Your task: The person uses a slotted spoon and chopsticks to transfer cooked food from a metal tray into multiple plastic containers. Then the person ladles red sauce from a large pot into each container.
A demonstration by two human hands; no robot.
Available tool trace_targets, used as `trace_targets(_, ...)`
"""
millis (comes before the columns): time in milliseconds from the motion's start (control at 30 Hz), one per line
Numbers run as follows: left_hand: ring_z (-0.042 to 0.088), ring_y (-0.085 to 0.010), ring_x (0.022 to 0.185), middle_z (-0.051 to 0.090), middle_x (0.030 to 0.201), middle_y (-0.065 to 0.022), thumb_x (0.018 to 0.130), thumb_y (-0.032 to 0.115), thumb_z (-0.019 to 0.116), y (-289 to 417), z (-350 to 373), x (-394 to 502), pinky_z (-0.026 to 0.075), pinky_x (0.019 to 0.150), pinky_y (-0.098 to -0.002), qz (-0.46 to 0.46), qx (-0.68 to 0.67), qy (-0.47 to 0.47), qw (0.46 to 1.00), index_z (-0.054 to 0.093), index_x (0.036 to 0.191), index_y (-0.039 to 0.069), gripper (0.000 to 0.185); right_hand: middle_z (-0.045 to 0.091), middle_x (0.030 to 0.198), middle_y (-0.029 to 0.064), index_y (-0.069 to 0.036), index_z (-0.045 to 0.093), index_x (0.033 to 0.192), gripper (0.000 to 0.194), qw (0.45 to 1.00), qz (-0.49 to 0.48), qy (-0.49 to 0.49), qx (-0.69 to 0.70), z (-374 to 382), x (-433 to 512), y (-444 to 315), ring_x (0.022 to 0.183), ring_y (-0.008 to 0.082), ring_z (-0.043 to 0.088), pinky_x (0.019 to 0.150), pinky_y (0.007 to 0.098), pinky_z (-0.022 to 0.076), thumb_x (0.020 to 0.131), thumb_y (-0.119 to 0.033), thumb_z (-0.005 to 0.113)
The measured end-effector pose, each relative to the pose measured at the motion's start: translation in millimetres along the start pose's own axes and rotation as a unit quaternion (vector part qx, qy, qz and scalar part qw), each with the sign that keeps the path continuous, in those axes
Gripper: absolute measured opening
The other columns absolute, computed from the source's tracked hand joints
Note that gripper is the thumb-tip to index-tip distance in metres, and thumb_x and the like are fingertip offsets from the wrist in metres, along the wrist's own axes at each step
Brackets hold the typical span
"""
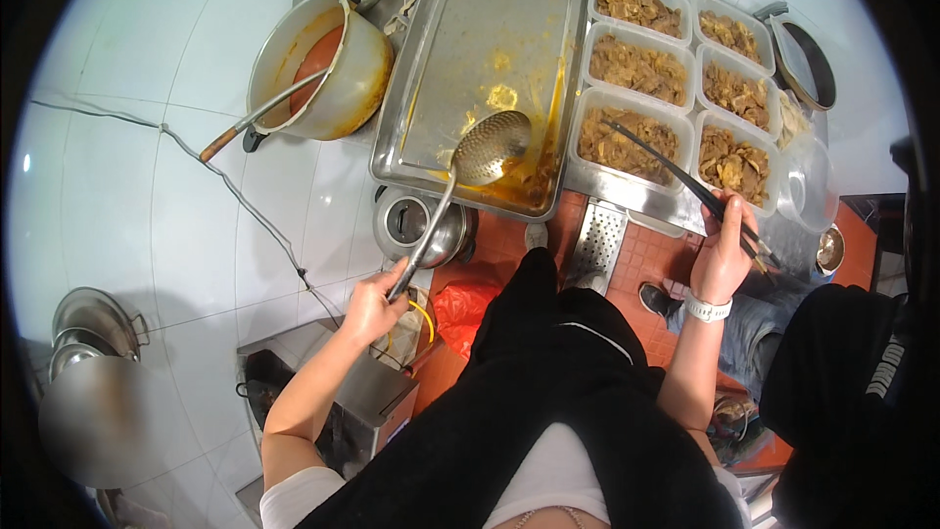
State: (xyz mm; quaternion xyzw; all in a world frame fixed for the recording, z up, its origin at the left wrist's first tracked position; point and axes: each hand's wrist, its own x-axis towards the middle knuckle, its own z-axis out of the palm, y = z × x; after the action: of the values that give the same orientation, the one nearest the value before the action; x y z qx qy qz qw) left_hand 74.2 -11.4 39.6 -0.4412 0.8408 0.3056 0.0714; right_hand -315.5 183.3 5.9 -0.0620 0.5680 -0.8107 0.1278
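My left hand point(374, 301) grips the handle of a perforated metal skimmer point(493, 148). The skimmer's bowl is over the near part of a large stainless-steel tray point(485, 29), which is smeared with yellow-brown sauce and scraps. My right hand point(723, 246), with a white band at the wrist, holds a pair of dark chopsticks point(672, 167). Their tips reach over the near-left plastic container point(635, 143), at the surface of the sliced, sauce-coated food; contact is unclear. Several similar filled containers, such as the far-left one point(639, 9), stand in two columns right of the tray.
Left of the tray, a deep pot point(352, 81) holds reddish liquid and a wood-handled ladle point(253, 114). Lidded cookware point(418, 224) stands below the tray's near edge. A pan point(815, 66) and clear empty tubs point(806, 180) lie right. Another person's jeans point(756, 330) show at lower right.
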Motion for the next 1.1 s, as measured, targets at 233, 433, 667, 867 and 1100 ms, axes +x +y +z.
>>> trace_targets(233,0.049,-0.0042,0.063,0.053,0.074,-0.0004,0.074,-0.006,0.055,47.5,28.6,-19.8,0.042,0.058,-0.0202,-0.051,-0.203,-0.03,0.977,0.051,0.128,0.006,0.056,0.061,0.099,0.0097,-0.001,0.058,0.104,0.021,1.0,0.012,0.015,0.009,-19.7,-3.0,-7.9,0.092,0.0155,0.059,0.078,0.0271,0.0501,0.093,-0.019,0.054)
trace_targets(433,0.052,-0.0052,0.053,0.056,0.071,0.0003,0.074,-0.004,0.056,80.6,21.9,-16.1,0.045,0.052,-0.0198,-0.146,-0.355,-0.098,0.918,0.051,0.127,0.004,0.054,0.061,0.099,0.0093,-0.001,0.058,0.101,0.02,0.999,0.024,0.028,0.019,-23.3,-3.3,-10.6,0.093,0.0152,0.059,0.078,0.0269,0.0502,0.093,-0.018,0.054)
trace_targets(667,0.05,-0.0102,0.045,0.059,0.068,-0.006,0.072,-0.007,0.062,80.7,1.9,2.8,0.039,0.041,-0.0216,-0.235,-0.534,-0.07,0.809,0.052,0.12,-0.003,0.048,0.065,0.086,0.0053,0.0,0.065,0.089,0.015,0.972,-0.084,-0.112,-0.189,-5.5,-8.3,-1.8,0.078,0.011,0.058,0.072,0.0243,0.0468,0.09,-0.013,0.058)
trace_targets(867,0.052,-0.0061,0.051,0.056,0.065,-0.0016,0.073,-0.004,0.054,63.8,-4.6,12.3,0.043,0.05,-0.021,-0.113,-0.311,-0.042,0.943,0.053,0.124,0.0,0.051,0.064,0.085,0.0121,-0.001,0.066,0.087,0.009,0.898,-0.191,-0.314,-0.241,66.4,8.9,54.1,0.078,0.0246,0.062,0.072,0.0305,0.0485,0.079,-0.005,0.066)
trace_targets(1100,0.047,-0.0079,0.052,0.052,0.061,-0.0103,0.07,0.0,0.057,44.4,-20.1,21.7,0.043,0.053,-0.0255,0.031,-0.049,0.0,0.998,0.054,0.123,0.003,0.053,0.062,0.083,0.014,-0.003,0.066,0.088,0.01,0.822,-0.163,-0.439,-0.325,85.1,6.0,73.9,0.076,0.0298,0.06,0.068,0.0328,0.0489,0.081,-0.01,0.064)
